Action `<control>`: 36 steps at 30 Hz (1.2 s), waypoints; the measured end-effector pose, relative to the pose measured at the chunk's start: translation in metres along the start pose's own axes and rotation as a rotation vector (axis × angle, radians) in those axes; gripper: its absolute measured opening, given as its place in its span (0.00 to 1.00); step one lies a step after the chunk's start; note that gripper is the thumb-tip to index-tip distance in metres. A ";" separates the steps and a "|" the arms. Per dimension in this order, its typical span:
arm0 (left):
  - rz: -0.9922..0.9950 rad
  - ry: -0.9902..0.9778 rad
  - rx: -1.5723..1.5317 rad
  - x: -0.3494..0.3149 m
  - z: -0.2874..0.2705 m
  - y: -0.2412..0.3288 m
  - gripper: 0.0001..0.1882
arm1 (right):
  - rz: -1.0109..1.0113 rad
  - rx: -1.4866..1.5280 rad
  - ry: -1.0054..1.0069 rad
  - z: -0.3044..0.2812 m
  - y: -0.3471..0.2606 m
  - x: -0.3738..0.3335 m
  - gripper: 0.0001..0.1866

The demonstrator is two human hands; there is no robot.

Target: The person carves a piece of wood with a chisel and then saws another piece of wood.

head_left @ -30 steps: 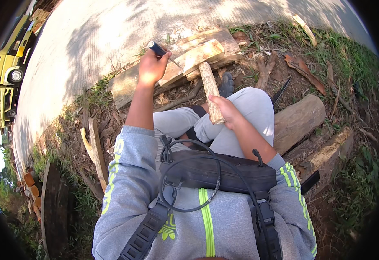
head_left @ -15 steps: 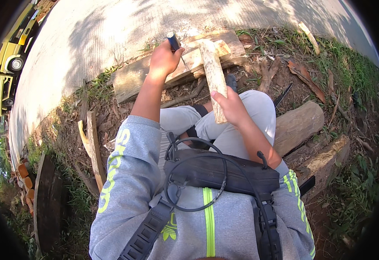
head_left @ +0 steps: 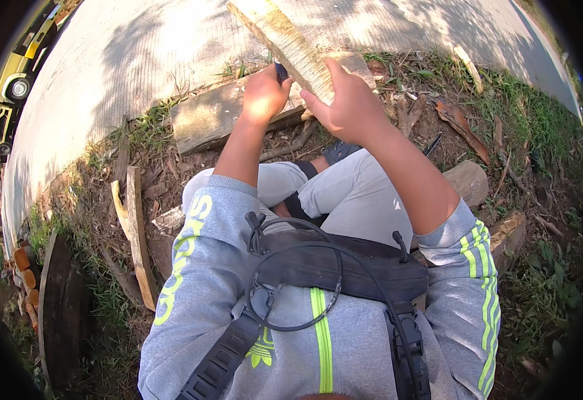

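My left hand (head_left: pixel 265 93) is closed around a tool with a dark blue handle (head_left: pixel 281 72); the handle's top shows above the fist, and the lower end is hidden. Beneath this hand lies a weathered wooden plank (head_left: pixel 205 123) at the road's edge. A thick, pale piece of wood (head_left: pixel 285 50) slants up and away to the left from my right hand (head_left: pixel 355 110), whose thumb and fingers grip its near end. The wood passes close beside the blue handle; I cannot tell whether they touch.
My crossed legs (head_left: pixel 351 193) are in front of me. Cut logs (head_left: pixel 468 183) lie at my right, bark (head_left: pixel 461 130) beyond. Split sticks (head_left: pixel 141 233) and a dark slab (head_left: pixel 65 313) are at left. Past the concrete road (head_left: pixel 151 60) stands a yellow truck (head_left: pixel 15 87).
My right hand has risen, tilting the pale wood up and to the left. My left hand has shifted slightly right. The tool's thin metal shaft, visible earlier, is now hidden.
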State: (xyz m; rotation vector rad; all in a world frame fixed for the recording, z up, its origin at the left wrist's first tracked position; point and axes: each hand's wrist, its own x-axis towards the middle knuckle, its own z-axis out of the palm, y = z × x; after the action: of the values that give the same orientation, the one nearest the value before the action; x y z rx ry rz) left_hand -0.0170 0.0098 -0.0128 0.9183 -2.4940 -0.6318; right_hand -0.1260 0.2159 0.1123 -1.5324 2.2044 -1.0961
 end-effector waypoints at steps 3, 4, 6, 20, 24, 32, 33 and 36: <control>0.104 0.047 0.013 -0.004 0.006 0.006 0.15 | 0.312 -0.052 -0.184 -0.005 -0.001 0.009 0.32; 0.092 0.045 -0.013 -0.005 0.006 0.010 0.15 | 0.207 0.064 -0.041 -0.004 -0.001 0.003 0.32; 0.118 0.075 -0.050 -0.001 0.001 0.018 0.15 | 0.147 0.011 0.012 0.002 0.008 -0.002 0.32; 0.057 0.021 -0.045 -0.006 0.006 0.008 0.18 | -0.015 0.338 0.315 0.026 0.005 -0.018 0.31; 0.044 -0.019 -0.058 -0.008 0.001 0.017 0.19 | 0.278 -0.037 -0.020 0.030 0.020 -0.018 0.29; 0.009 -0.072 -0.091 -0.002 0.001 0.014 0.16 | 0.228 0.025 0.046 0.038 0.026 -0.030 0.31; 0.005 -0.090 -0.116 -0.004 -0.005 0.016 0.17 | 0.173 0.124 0.139 0.037 0.019 -0.031 0.30; 0.016 -0.136 -0.079 0.012 -0.006 0.014 0.18 | 0.024 0.342 0.401 0.044 0.016 -0.033 0.30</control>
State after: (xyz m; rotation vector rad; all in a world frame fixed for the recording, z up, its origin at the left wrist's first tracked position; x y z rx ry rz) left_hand -0.0298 0.0094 0.0026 0.8509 -2.5718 -0.8071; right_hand -0.0982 0.2286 0.0635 -1.2196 2.1045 -1.7928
